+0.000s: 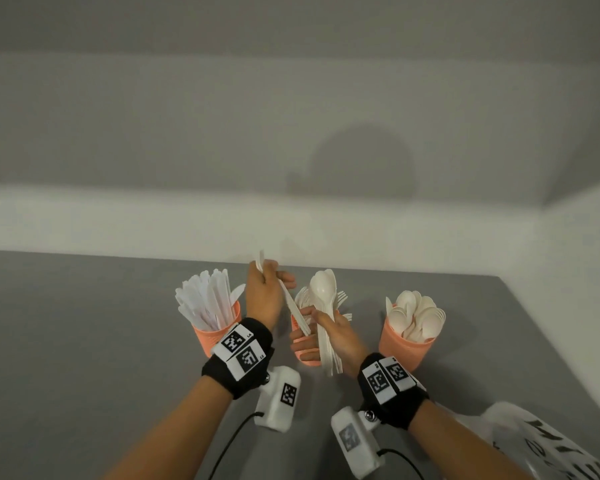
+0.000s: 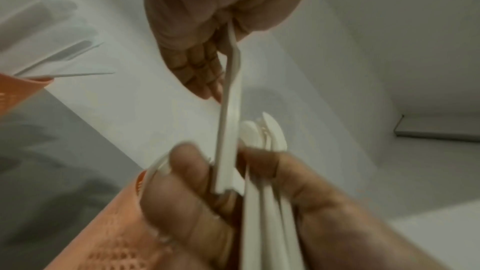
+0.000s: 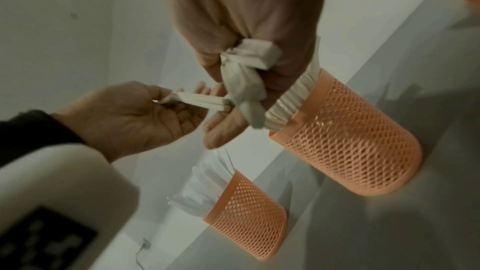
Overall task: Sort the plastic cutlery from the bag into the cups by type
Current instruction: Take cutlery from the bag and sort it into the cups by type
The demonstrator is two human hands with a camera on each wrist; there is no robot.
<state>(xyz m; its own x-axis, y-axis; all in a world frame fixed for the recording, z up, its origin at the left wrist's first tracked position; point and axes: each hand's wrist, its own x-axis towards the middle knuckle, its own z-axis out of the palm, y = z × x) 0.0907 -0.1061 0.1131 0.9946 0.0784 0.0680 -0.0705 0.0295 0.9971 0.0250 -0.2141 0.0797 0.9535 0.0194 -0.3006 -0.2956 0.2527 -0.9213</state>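
Grey table (image 1: 84, 341); bag (image 1: 548, 445) (head view only) beside right hand (image 1: 333, 336).

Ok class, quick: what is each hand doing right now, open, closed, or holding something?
Left hand: pinching one knife.
Right hand: gripping a bundle of cutlery, spoon on top.

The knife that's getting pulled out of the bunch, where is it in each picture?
Head: the knife slants at centre, left hand gripping it.
Left wrist: the knife runs down the middle.
Right wrist: it lies centre-left, pinched.
Shared landmark: the middle orange cup.
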